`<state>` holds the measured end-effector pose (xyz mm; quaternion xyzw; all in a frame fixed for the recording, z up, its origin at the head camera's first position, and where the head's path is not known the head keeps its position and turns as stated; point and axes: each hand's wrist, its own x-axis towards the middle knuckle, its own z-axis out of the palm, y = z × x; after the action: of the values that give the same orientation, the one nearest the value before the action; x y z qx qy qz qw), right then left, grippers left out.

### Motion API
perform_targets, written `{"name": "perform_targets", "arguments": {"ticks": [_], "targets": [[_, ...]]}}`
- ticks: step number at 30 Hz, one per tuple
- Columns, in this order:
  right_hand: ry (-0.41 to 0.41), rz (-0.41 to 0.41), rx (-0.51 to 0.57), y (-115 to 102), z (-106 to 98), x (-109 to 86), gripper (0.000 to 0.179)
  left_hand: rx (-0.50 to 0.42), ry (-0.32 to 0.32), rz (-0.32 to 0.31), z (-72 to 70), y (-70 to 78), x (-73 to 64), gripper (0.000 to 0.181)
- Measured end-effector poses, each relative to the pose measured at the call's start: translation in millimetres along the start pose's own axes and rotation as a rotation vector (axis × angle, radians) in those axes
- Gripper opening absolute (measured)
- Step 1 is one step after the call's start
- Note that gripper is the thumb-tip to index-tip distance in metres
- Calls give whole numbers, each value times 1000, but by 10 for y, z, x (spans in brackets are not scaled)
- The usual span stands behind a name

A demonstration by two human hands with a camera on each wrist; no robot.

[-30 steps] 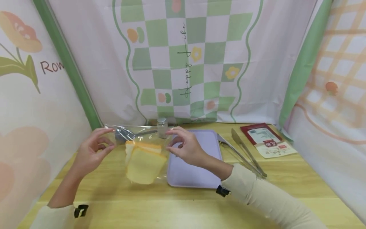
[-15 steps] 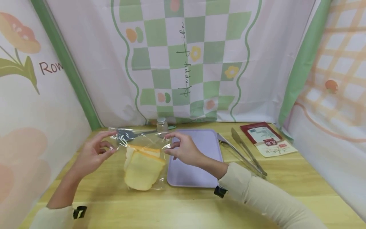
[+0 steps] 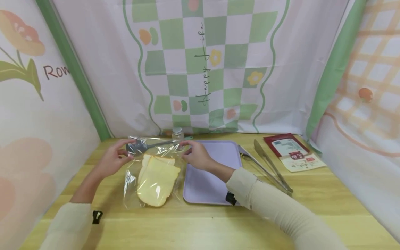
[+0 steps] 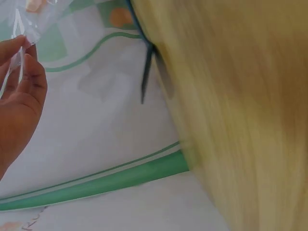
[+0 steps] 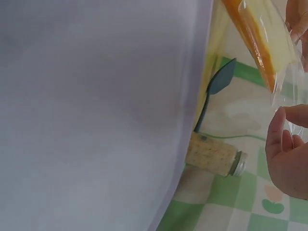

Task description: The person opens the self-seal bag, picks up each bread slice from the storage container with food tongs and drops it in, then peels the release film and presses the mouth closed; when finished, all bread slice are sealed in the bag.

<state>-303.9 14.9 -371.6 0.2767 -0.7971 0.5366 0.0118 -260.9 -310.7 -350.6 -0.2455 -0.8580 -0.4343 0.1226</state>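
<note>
Slices of bread (image 3: 157, 180) lie inside a clear plastic bag (image 3: 130, 194), one slice overlapping another. My left hand (image 3: 113, 159) pinches the bag's upper left corner between thumb and fingers. At the upper right corner, my right hand (image 3: 197, 157) pinches the film the same way. The left wrist view shows the left hand (image 4: 21, 103) with a piece of the film (image 4: 41, 21) at its fingertips. In the right wrist view, the right hand (image 5: 291, 166) grips the film below the bread's brown crust (image 5: 255, 45).
A lilac tray (image 3: 215, 177) lies right of the bag, partly under my right arm. Beyond it are metal tongs (image 3: 268, 170) and a red and white packet (image 3: 293, 154). A lidded glass jar (image 3: 177, 134) and a dark spatula (image 3: 135, 147) stand behind the bag, by the curtain.
The left hand has shifted right and slightly up, bringing the hands closer together. The bag's broad side now faces the head camera more, showing more of the bread.
</note>
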Motion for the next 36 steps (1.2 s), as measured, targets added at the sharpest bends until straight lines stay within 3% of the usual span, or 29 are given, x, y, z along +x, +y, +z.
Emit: {"name": "perform_targets", "arguments": {"ticks": [4,7,12,17,27,32,36], "targets": [[8,7,-62,98,54,62,48,-19,-40,-83,42,-173,60,61],[10,14,-105,163,82,86,49,0,-65,-106,81,-269,107,61],[4,11,-134,243,94,110,50,94,-89,-143,153,-342,167,59],[-27,46,-144,321,89,124,54,120,-153,-219,212,-393,188,57],[-55,58,-166,427,77,161,57,248,-253,-197,293,-439,236,51],[-38,74,-196,429,4,133,59,276,-201,-206,320,-407,268,48],[-22,62,-105,419,-76,97,59,285,-82,-170,366,-303,283,48]]}}
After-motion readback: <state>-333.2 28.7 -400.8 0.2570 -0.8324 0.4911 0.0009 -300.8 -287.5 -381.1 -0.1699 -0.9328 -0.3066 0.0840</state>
